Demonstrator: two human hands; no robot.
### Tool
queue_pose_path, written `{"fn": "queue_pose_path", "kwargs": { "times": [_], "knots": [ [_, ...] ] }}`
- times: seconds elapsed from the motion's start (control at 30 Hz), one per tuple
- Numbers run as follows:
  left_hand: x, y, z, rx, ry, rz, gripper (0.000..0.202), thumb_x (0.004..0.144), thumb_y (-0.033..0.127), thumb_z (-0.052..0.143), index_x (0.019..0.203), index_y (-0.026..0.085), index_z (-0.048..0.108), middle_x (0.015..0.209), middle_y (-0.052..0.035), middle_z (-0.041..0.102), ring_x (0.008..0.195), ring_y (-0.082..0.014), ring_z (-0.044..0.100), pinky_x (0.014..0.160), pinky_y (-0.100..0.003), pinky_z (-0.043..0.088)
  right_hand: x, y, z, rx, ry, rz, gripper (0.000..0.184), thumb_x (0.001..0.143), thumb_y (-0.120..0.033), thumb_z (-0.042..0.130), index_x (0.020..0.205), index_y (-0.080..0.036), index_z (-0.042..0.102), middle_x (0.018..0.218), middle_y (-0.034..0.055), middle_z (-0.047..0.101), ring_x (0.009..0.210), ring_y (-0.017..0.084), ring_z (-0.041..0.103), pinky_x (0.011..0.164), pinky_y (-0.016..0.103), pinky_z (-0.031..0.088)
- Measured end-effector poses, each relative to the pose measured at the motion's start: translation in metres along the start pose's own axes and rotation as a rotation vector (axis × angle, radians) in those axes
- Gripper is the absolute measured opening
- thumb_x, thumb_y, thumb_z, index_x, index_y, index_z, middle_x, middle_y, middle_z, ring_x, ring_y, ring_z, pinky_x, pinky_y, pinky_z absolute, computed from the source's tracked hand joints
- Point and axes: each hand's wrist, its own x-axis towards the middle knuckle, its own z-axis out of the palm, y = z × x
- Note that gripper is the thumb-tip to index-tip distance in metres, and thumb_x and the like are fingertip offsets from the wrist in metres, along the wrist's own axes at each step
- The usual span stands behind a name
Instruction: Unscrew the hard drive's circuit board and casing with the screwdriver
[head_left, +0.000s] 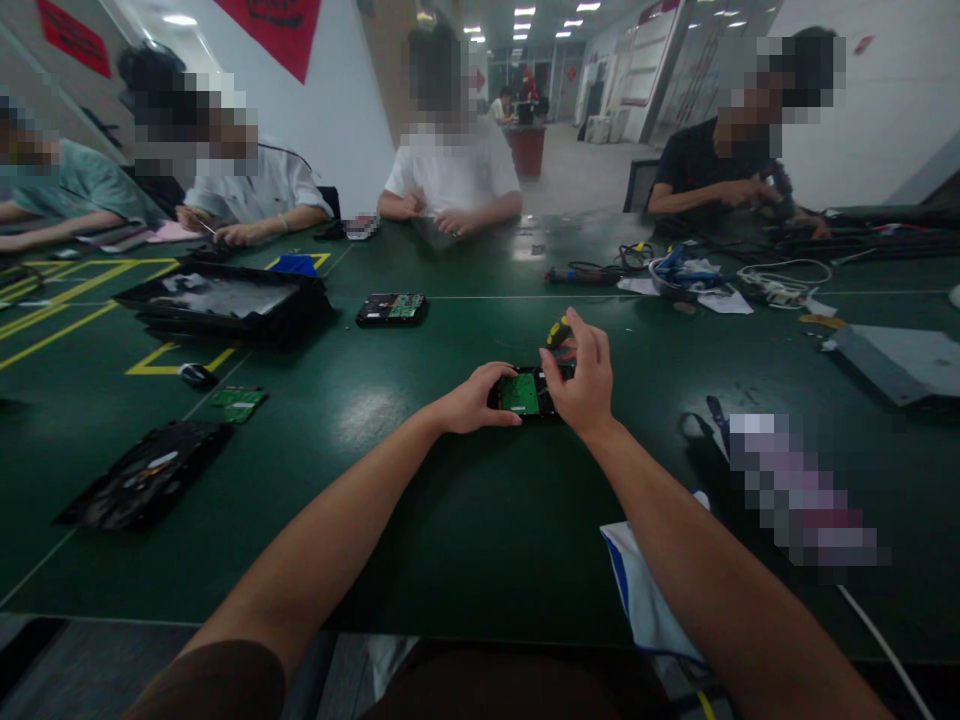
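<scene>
My left hand [474, 400] grips the left end of a hard drive [522, 393], its thumb and fingers around the near and far edges. The drive lies on the green table with its green circuit board facing up. Over the drive's right end, my right hand [589, 382] is closed on a yellow and black screwdriver [558, 332], which leans with its handle up. Its tip is hidden behind my fingers, so I cannot tell whether it touches a screw.
Beyond my hands lies another hard drive [391, 309]. To the left are stacked black trays [232, 300], a loose circuit board [238, 402] and a black panel [146, 475]. Cables [679, 270], a grey metal box [904, 362] and a white cloth [649, 585] are right. Several people sit opposite.
</scene>
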Motion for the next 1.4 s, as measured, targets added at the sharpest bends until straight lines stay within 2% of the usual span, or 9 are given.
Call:
{"fn": "queue_pose_path", "kwargs": {
  "times": [0.13,0.3,0.43,0.6,0.73,0.9,1.03,1.23,1.4],
  "knots": [
    [0.0003,-0.0012,0.0012,-0.002,0.005,-0.002,0.084,0.073,0.052,0.084,0.143,0.023,0.048,0.150,-0.0159,0.046,0.141,-0.0334,0.045,0.118,-0.053,0.037,-0.0006,0.0003,0.0010,0.001,0.010,0.003,0.073,0.095,-0.019,0.054,0.161,-0.034,0.026,0.138,0.0120,0.050,0.101,0.024,0.064,0.089,0.047,0.063],
    [0.0001,-0.0004,0.0010,-0.013,0.006,-0.011,0.083,0.072,0.051,0.084,0.142,0.023,0.049,0.152,-0.0161,0.046,0.141,-0.0343,0.044,0.118,-0.054,0.037,-0.0006,0.0015,0.0012,-0.021,0.055,0.000,0.072,0.093,-0.024,0.062,0.158,-0.031,0.031,0.132,0.0123,0.050,0.095,0.022,0.063,0.078,0.042,0.065],
    [-0.0001,0.0006,0.0003,-0.015,0.001,-0.024,0.083,0.072,0.051,0.083,0.142,0.023,0.049,0.152,-0.0159,0.045,0.141,-0.0342,0.044,0.118,-0.054,0.037,-0.0001,0.0011,0.0007,-0.017,0.035,-0.001,0.072,0.095,-0.021,0.056,0.160,-0.031,0.027,0.136,0.0129,0.050,0.101,0.024,0.064,0.088,0.047,0.063],
    [0.0002,0.0010,0.0001,-0.016,0.002,-0.014,0.084,0.072,0.052,0.083,0.142,0.021,0.049,0.151,-0.0171,0.047,0.142,-0.0341,0.043,0.119,-0.052,0.036,0.0002,0.0009,-0.0001,-0.026,0.033,-0.001,0.072,0.094,-0.024,0.060,0.159,-0.032,0.029,0.132,0.0116,0.051,0.097,0.023,0.063,0.080,0.043,0.064],
    [0.0003,0.0015,0.0000,-0.021,0.005,-0.012,0.083,0.072,0.052,0.083,0.142,0.022,0.049,0.151,-0.0168,0.047,0.141,-0.0345,0.043,0.118,-0.053,0.036,-0.0001,0.0003,0.0000,-0.019,0.025,-0.005,0.074,0.095,-0.021,0.055,0.161,-0.034,0.025,0.136,0.0118,0.050,0.102,0.023,0.063,0.089,0.046,0.062],
    [0.0005,0.0021,-0.0003,-0.025,0.003,-0.013,0.083,0.072,0.051,0.084,0.142,0.023,0.049,0.151,-0.0162,0.047,0.141,-0.0350,0.044,0.117,-0.055,0.036,0.0000,0.0009,0.0003,-0.022,0.033,-0.019,0.072,0.094,-0.024,0.060,0.159,-0.036,0.031,0.133,0.0112,0.051,0.109,0.027,0.061,0.083,0.047,0.064],
    [0.0008,0.0022,0.0002,-0.025,0.009,-0.016,0.083,0.071,0.051,0.084,0.141,0.024,0.050,0.151,-0.0156,0.047,0.140,-0.0348,0.045,0.117,-0.055,0.037,0.0009,-0.0003,-0.0002,-0.014,0.012,-0.035,0.072,0.095,-0.022,0.056,0.160,-0.034,0.027,0.138,0.0120,0.049,0.116,0.029,0.058,0.089,0.050,0.063],
    [0.0007,0.0012,0.0002,-0.022,0.006,-0.005,0.083,0.071,0.052,0.084,0.141,0.023,0.050,0.151,-0.0158,0.047,0.142,-0.0345,0.043,0.118,-0.054,0.036,0.0010,-0.0001,0.0001,-0.026,0.027,-0.019,0.072,0.094,-0.023,0.059,0.159,-0.034,0.030,0.132,0.0122,0.050,0.105,0.026,0.061,0.082,0.047,0.064],
    [0.0003,0.0028,-0.0010,-0.023,-0.005,-0.016,0.084,0.073,0.052,0.083,0.142,0.020,0.049,0.151,-0.0179,0.046,0.142,-0.0344,0.044,0.117,-0.052,0.037,-0.0005,0.0018,0.0019,0.016,0.016,-0.017,0.074,0.095,-0.018,0.054,0.161,-0.034,0.025,0.139,0.0126,0.047,0.105,0.025,0.063,0.089,0.047,0.063]
  ]
}}
